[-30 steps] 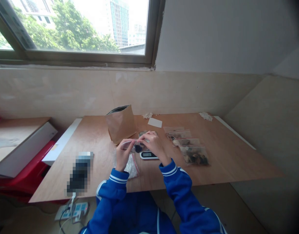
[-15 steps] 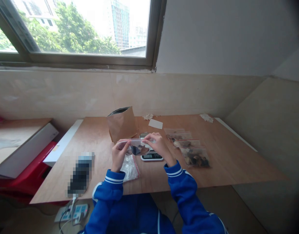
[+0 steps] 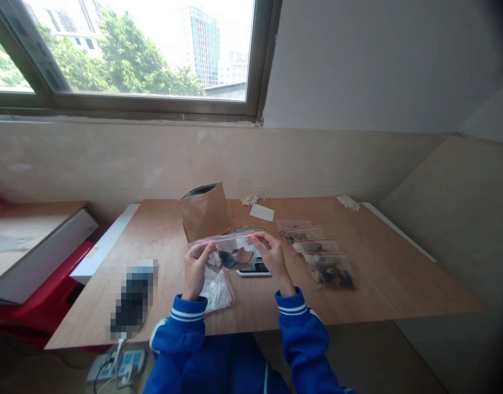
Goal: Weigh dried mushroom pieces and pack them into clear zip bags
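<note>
Between my hands hangs a clear zip bag (image 3: 230, 256) with dark and tan pieces inside. My left hand (image 3: 197, 268) pinches its left top corner, and my right hand (image 3: 272, 257) pinches the right end of the zip edge. Behind and below the bag is a small digital scale (image 3: 251, 272), partly covered by it. A stack of flat clear plastic bags (image 3: 218, 293) lies under and beside my left hand. To the right of my right hand, several filled zip bags (image 3: 329, 271) lie in an overlapping row.
A brown paper pouch (image 3: 204, 213) stands with its top open behind my left hand. Farther back lie a white card (image 3: 262, 212) and crumpled whitish scraps (image 3: 249, 201). At the left, a blurred-out phone-like object (image 3: 133, 298) has a cable running to a power strip (image 3: 118, 365).
My hands have drawn slightly apart, stretching the zip bag's top edge wider. More of the pieces inside now show. The view has tilted a little.
</note>
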`<state>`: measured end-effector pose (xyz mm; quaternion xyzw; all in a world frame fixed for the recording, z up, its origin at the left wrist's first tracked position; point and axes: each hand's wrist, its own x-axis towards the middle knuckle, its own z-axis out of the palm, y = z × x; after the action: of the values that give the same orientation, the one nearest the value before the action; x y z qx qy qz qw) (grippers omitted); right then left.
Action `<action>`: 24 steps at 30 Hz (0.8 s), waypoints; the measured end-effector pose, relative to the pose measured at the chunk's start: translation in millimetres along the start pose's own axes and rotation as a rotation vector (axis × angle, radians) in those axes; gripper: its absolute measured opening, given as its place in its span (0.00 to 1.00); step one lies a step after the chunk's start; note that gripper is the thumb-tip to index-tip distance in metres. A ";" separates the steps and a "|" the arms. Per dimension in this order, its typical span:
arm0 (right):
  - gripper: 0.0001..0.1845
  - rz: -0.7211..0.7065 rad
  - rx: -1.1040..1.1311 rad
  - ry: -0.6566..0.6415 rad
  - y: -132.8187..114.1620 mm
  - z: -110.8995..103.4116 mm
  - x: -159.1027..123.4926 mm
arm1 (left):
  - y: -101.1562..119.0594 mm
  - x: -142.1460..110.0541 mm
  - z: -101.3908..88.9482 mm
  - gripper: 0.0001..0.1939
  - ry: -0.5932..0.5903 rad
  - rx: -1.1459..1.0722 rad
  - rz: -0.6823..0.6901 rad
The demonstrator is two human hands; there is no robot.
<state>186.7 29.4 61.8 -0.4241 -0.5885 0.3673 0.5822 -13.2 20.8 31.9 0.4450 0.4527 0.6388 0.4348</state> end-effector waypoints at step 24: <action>0.15 0.047 -0.020 0.138 1.4 21.8 -10.9 | 12.3 -9.9 15.7 0.11 0.036 0.058 0.109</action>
<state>164.6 21.2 55.2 -0.4678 -0.5406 0.3449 0.6082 2.3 11.8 45.1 0.4699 0.4540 0.6558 0.3782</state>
